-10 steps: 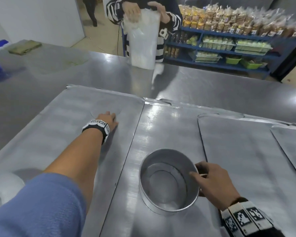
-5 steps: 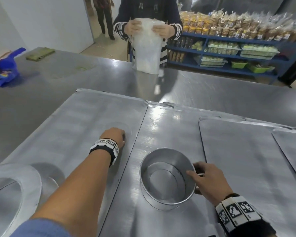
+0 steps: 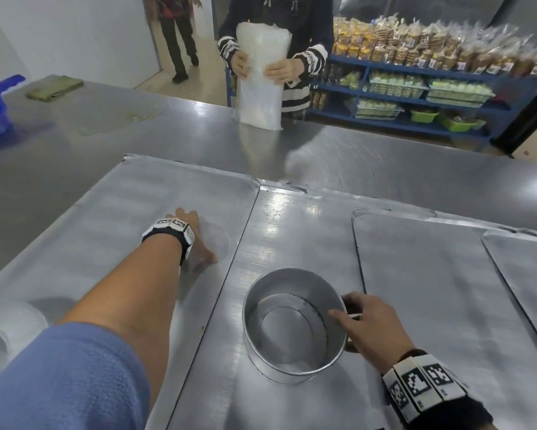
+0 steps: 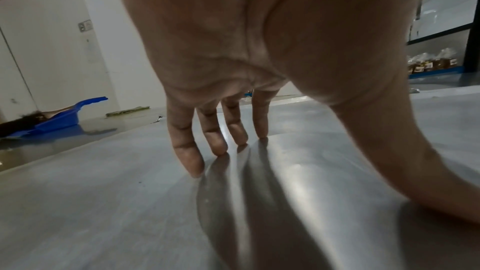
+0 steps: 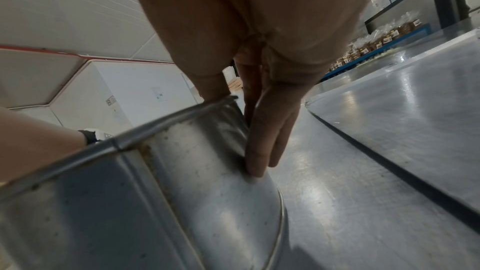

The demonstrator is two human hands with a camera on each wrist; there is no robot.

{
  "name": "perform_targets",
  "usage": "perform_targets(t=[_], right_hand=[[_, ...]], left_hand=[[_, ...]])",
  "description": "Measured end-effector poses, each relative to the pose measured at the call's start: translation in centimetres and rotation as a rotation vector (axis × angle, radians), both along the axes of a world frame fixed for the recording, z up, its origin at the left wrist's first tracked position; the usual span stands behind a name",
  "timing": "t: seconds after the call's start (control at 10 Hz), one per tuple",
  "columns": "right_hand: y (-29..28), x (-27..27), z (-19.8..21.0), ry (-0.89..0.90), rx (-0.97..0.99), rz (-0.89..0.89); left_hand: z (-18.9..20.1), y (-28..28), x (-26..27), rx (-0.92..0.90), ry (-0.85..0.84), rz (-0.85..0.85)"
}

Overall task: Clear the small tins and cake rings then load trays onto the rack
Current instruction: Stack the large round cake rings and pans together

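Right hand (image 3: 369, 324) pinches rim of round silver metal cake ring (image 3: 292, 324) (standing on middle flat steel tray (image 3: 292, 231)); left hand (image 3: 196, 240) spread, fingertips (image 4: 218, 147) pressing leftmost tray (image 3: 106, 212) on bench (image 3: 168, 135)

The cake ring (image 3: 293, 324) is thin dull-grey metal with a seamed, speckled wall. The trays (image 3: 422, 274) are brushed matt metal. The worktop (image 3: 168, 119) is glossier scuffed steel; a green cloth (image 3: 54, 87) lies at its far left corner.
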State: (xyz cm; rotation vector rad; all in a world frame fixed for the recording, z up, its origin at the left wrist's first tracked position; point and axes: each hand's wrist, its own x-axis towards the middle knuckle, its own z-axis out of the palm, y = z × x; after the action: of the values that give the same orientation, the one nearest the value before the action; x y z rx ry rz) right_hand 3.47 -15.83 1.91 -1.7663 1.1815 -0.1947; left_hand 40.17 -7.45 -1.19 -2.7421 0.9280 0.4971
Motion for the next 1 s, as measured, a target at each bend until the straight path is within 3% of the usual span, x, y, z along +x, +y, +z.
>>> perform_targets(t=[0.3, 0.4, 0.6, 0.8, 1.0], right_hand=[[0.1, 0.0, -0.1, -0.022, 0.006, -0.008], [0.1, 0.0, 0.0, -0.023, 0.001, -0.005], [0.1, 0.0, 0.0, -0.021, 0.009, 0.006], [0.0, -0.1, -0.1, -0.022, 0.019, 0.004], [-0.1, 0.0, -0.4, -0.015, 0.025, 0.004]], left_hand=[[1.2, -0.3, -0.2, -0.002, 0.184, 0.096], [1.3, -0.6, -0.2, 0.037, 0.172, 0.122], [-1.0, -1.9, 1.8, 0.109, 0.208, 0.089], [0.6, -0.8, 0.7, -0.021, 0.297, 0.077], [2.9, -0.4, 0.0, -0.155, 0.335, 0.171]])
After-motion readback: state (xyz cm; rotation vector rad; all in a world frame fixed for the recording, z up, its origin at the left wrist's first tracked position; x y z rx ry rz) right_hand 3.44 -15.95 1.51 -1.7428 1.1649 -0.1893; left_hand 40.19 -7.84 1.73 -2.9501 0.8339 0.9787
